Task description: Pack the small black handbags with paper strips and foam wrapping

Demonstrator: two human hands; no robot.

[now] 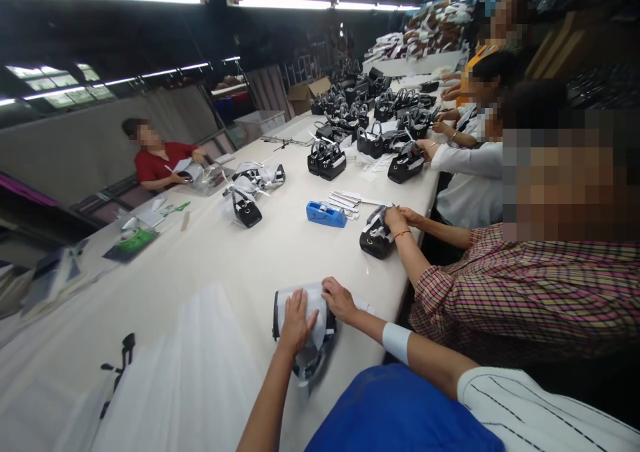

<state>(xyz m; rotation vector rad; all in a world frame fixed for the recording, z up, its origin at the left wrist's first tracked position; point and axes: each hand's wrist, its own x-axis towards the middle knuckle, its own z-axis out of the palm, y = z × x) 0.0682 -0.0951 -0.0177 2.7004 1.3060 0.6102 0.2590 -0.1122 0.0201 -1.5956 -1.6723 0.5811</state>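
A black handbag lies on the table in front of me, with a thin white wrapping sheet over its upper side. My left hand rests flat on the sheet, fingers stretched out and pressing it against the bag. At the sheet's far right corner, my right hand has its fingers bent and pinched on the edge. The bag's handle, partly covered in clear wrap, points toward my body. The bag's front is hidden under the sheet and my left hand.
White sheets are stacked at the left, beside black straps. A blue tape dispenser stands ahead near paper strips. A co-worker in a checked shirt handles another bag at my right. Several black handbags fill the far end.
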